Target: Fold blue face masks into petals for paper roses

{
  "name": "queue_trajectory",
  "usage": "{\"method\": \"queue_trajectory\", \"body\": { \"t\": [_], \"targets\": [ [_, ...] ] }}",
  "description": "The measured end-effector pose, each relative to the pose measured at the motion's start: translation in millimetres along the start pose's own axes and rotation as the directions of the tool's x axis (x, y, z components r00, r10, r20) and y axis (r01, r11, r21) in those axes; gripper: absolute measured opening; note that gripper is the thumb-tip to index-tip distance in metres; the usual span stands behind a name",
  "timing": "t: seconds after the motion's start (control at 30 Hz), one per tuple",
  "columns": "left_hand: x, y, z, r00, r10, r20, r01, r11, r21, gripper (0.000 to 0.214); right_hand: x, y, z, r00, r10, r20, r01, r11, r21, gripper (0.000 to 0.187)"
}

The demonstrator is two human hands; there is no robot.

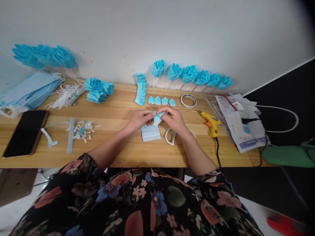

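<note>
Between my two hands is a small folded piece of blue mask fabric (pixel 157 120). My left hand (pixel 140 120) pinches its left side, and my right hand (pixel 173 118) pinches its upper right edge. Just below lies a flat pale blue fabric piece (pixel 151 133) on the wooden table. White-handled scissors (pixel 170 137) rest partly hidden under my right forearm. Beyond my fingers, several folded blue petals (pixel 157 100) lie in a row. A stack of overlapping folded petals (pixel 140 90) sits behind them to the left.
Blue fabric flowers (pixel 189 74) on sticks lean along the wall. A roll of tape (pixel 188 100) and a yellow glue gun (pixel 212 124) with a cord are on the right, near a power strip (pixel 240 126). At left are a phone (pixel 26 132), blue masks (pixel 34 90) and white scraps (pixel 83 131).
</note>
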State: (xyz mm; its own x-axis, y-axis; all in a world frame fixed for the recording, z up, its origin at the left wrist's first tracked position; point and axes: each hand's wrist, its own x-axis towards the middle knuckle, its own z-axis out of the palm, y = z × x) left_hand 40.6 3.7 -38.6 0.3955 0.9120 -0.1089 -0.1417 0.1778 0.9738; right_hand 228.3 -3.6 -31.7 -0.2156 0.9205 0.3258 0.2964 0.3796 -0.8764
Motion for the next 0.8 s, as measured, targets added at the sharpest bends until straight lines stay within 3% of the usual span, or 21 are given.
{"method": "queue_trajectory", "body": {
  "t": [0.33, 0.43, 0.67, 0.8],
  "targets": [
    [1.1, -1.2, 0.3, 0.999, -0.014, -0.050, 0.012, 0.999, -0.037, 0.029, 0.3, -3.0, 0.7, 0.999, 0.035, 0.027, -0.035, 0.999, 0.013, 0.016],
    [1.3, 0.6, 0.9, 0.995, 0.008, -0.100, -0.012, 0.999, -0.031, 0.024, -0.3, -4.0, -1.6, 0.994, 0.092, 0.059, -0.096, 0.993, 0.067, 0.019],
    [-0.3, 4.0, 1.6, 0.981, 0.070, -0.181, -0.072, 0.997, -0.003, 0.018, -0.6, -0.1, -2.9, 0.965, 0.255, 0.055, -0.260, 0.955, 0.142, 0.046],
    [0.5, 3.7, 1.4, 0.981, 0.086, -0.174, -0.086, 0.996, 0.006, 0.017, -1.3, 4.6, 0.5, 0.951, 0.293, 0.093, -0.305, 0.941, 0.147, 0.038]
  ]
}}
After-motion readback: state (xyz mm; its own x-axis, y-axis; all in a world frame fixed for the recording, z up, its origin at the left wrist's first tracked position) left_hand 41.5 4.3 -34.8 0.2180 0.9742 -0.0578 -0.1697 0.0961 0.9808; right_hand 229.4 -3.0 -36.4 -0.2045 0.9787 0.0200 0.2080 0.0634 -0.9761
